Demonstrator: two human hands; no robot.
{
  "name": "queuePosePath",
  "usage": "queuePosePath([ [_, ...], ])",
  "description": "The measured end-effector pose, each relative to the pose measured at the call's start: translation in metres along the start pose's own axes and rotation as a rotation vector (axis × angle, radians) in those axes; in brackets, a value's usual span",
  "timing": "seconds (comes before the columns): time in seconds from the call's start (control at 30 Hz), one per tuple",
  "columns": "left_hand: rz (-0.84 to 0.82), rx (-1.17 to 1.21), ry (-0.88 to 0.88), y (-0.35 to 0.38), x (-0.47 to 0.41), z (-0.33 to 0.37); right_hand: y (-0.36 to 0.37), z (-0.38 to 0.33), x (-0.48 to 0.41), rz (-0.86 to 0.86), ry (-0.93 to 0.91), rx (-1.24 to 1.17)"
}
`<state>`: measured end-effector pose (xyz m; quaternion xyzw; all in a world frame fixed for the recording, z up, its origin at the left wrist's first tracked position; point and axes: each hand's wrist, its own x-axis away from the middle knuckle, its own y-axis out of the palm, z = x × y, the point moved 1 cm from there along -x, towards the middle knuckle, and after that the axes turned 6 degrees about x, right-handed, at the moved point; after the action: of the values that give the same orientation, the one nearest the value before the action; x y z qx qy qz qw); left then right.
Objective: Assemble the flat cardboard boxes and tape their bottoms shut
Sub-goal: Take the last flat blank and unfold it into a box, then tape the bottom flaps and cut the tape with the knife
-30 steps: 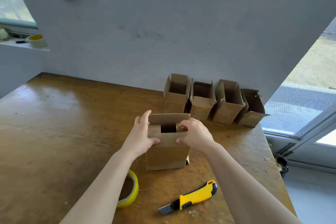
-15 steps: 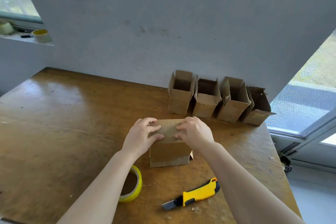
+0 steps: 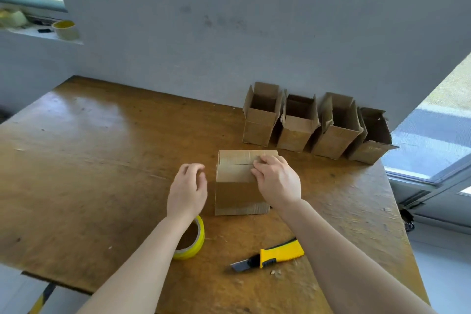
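Observation:
A small cardboard box stands on the wooden table with its flaps folded flat on top. My right hand presses on those folded flaps at the box's right side. My left hand hovers just left of the box, fingers loosely curled, holding nothing. A yellow tape roll lies near the front edge, partly hidden under my left forearm. A yellow utility knife lies to its right, blade out.
Several assembled open boxes stand in a row against the grey wall at the back right. A window sill at the upper left holds another tape roll. The table's right edge drops to a glass door.
Both hands folded the box's top flaps shut. My left hand has since come off the box and moved left and down, while my right hand stays pressing on the flaps.

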<state>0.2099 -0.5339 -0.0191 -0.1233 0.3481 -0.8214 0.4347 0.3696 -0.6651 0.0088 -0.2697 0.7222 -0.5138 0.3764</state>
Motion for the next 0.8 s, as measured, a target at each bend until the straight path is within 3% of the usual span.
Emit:
queuePosePath([
  [0.13,-0.461,-0.592,-0.297,0.001,0.016,-0.022,0.004,0.001,0.000,-0.004,0.036,-0.042],
  [0.23,-0.637,-0.630,-0.396,0.008,0.030,-0.035,0.005,0.000,0.001,0.006,0.056,-0.070],
  [0.33,-0.617,-0.608,-0.375,0.012,0.039,-0.040,0.005,0.000,0.001,0.008,0.064,-0.082],
  [0.43,-0.583,-0.458,-0.361,0.005,0.031,-0.031,0.005,0.000,0.002,0.013,0.061,-0.097],
  [0.53,-0.749,-0.204,-0.242,-0.020,0.013,-0.005,0.004,0.000,0.003,0.005,0.058,-0.101],
  [0.63,-0.879,0.198,-0.128,-0.052,0.004,0.034,0.002,0.001,0.003,-0.018,0.060,-0.106],
  [0.7,-0.884,0.480,-0.091,-0.065,0.001,0.057,0.001,0.002,0.003,-0.032,0.057,-0.102],
  [0.8,-0.855,0.686,-0.025,-0.066,-0.005,0.081,0.000,0.002,0.002,-0.054,0.060,-0.107],
])
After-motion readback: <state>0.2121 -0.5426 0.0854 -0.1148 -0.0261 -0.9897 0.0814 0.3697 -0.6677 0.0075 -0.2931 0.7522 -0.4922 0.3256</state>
